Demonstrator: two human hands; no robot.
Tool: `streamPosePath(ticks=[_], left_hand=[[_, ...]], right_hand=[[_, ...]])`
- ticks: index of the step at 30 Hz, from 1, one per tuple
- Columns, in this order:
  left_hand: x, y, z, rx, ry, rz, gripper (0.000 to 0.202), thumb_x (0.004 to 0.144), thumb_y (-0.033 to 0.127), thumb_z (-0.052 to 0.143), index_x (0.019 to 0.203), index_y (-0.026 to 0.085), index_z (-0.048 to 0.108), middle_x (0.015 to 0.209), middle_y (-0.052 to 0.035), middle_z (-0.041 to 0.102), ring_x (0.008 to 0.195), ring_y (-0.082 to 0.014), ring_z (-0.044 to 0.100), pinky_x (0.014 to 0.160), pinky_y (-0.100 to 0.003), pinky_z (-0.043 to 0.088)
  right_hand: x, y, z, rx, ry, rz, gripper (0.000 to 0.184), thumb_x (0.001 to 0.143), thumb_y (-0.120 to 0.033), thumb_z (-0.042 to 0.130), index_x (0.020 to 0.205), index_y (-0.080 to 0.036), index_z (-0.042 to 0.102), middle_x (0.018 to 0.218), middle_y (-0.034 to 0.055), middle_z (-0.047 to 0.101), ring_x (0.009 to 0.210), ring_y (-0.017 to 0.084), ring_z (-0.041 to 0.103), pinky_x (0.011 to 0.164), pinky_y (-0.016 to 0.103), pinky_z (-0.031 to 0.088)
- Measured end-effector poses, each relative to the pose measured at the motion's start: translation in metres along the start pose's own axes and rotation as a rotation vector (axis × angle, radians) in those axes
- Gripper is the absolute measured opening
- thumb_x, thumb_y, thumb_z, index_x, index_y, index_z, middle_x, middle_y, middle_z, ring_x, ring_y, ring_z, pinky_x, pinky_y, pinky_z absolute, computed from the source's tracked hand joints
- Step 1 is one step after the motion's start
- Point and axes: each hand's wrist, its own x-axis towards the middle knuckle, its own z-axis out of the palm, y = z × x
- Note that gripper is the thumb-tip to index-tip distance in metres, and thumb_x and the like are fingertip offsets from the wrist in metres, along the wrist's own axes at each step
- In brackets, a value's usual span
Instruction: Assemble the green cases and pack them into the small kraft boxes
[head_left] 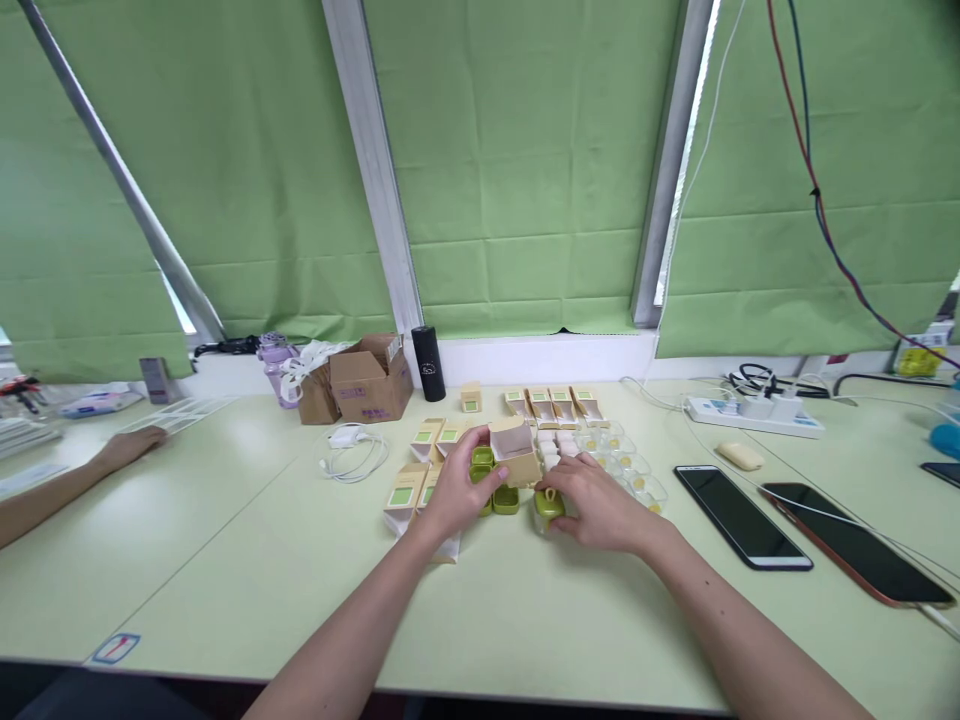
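My left hand (457, 492) is closed around a small kraft cardboard box (519, 470), whose flap stands up with its pale inside showing. To its right, my right hand (604, 508) grips a small container with a green lid (550, 506) and a loop on top, low over the table. Green square cases (505, 501) sit beneath and beside the box, partly covered by my left hand. Behind my right hand are small white pieces (550, 447) and clear plastic cups (636, 465) with yellow spots. Several kraft boxes with green labels (405, 492) stand to the left of my left hand.
More small boxes (555, 406) line the back. Two phones (739, 515), an earbud case (740, 456) and a power strip (754, 415) lie at right. At left are a coiled charger cable (358, 455), a brown carton (371, 380), a black bottle (428, 364) and another person's hand (133, 447).
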Motion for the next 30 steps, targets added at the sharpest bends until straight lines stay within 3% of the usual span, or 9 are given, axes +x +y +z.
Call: streamPosePath(ticks=[2, 7, 16, 21, 30], left_hand=[[-0.002, -0.002, 0.000, 0.054, 0.017, -0.003, 0.050, 0.090, 0.038, 0.077, 0.137, 0.023, 0.064, 0.137, -0.0104, 0.070, 0.130, -0.0321, 0.064, 0.114, -0.048, 0.051], [-0.006, -0.011, 0.000, 0.111, 0.025, -0.011, 0.056, 0.087, 0.044, 0.080, 0.136, 0.021, 0.064, 0.140, -0.0126, 0.067, 0.133, -0.0341, 0.061, 0.115, -0.050, 0.049], [-0.012, 0.006, 0.016, 0.274, -0.154, -0.047, 0.050, 0.086, 0.037, 0.081, 0.131, 0.021, 0.067, 0.129, -0.0139, 0.066, 0.126, -0.0362, 0.059, 0.111, -0.054, 0.048], [-0.021, 0.017, 0.025, 0.365, -0.264, -0.086, 0.054, 0.089, 0.038, 0.080, 0.139, 0.023, 0.065, 0.136, -0.0139, 0.063, 0.133, -0.0377, 0.053, 0.111, -0.054, 0.049], [-0.019, 0.019, 0.024, 0.473, -0.299, -0.022, 0.054, 0.087, 0.028, 0.081, 0.138, 0.023, 0.064, 0.131, -0.0133, 0.064, 0.128, -0.0367, 0.055, 0.111, -0.056, 0.044]], right_hand=[[0.001, 0.005, -0.001, -0.021, 0.071, 0.031, 0.023, 0.085, -0.024, 0.082, 0.107, -0.023, 0.074, 0.103, 0.0067, 0.078, 0.102, 0.031, 0.067, 0.092, 0.044, 0.043], [0.003, 0.029, -0.003, -0.029, 0.340, 0.110, 0.037, 0.088, -0.026, 0.078, 0.124, -0.026, 0.072, 0.121, 0.0082, 0.078, 0.113, 0.034, 0.067, 0.095, 0.048, 0.046], [0.009, 0.050, 0.001, 0.138, 0.733, 0.258, 0.049, 0.088, -0.042, 0.076, 0.133, -0.025, 0.066, 0.119, 0.0103, 0.077, 0.104, 0.033, 0.066, 0.094, 0.050, 0.052], [0.010, 0.049, 0.002, 0.193, 0.819, 0.304, 0.050, 0.088, -0.052, 0.076, 0.128, -0.024, 0.067, 0.110, 0.0089, 0.075, 0.096, 0.030, 0.066, 0.088, 0.045, 0.052], [0.013, 0.048, 0.004, 0.232, 0.822, 0.317, 0.054, 0.086, -0.057, 0.077, 0.127, -0.025, 0.067, 0.104, 0.0083, 0.074, 0.094, 0.030, 0.066, 0.088, 0.045, 0.052]])
